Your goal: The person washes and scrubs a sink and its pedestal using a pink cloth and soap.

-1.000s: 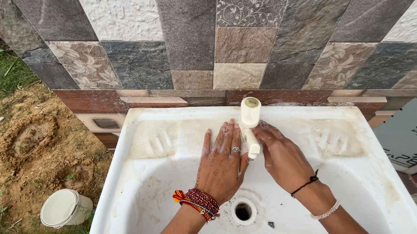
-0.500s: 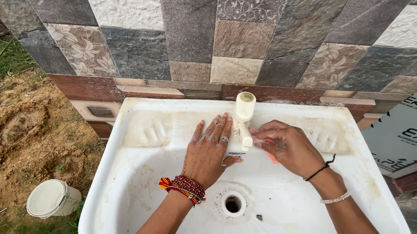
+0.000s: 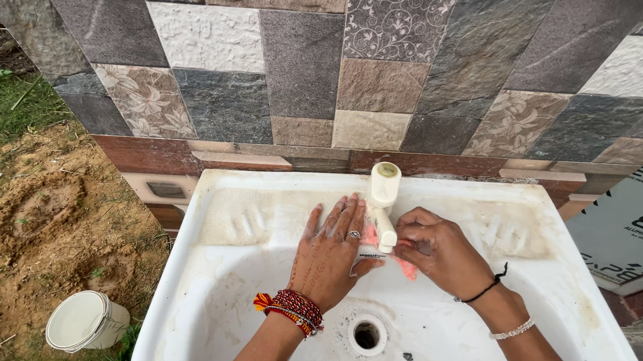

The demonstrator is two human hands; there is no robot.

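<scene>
Since the earlier frame our right hand [image 3: 440,251] has closed in on the pink soap [image 3: 405,266]. White bucket [image 3: 86,322] on dirt at left; left hand [image 3: 330,252] flat, fingers apart, in the white sink [image 3: 203,292]; cream tap [image 3: 382,203] between hands; right hand clamped on soap under it.

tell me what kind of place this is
Likely an outdoor wash spot beside a building: a stained white sink with a plastic tap fixed to a patchwork tiled wall, with bare soil and grass alongside.
</scene>
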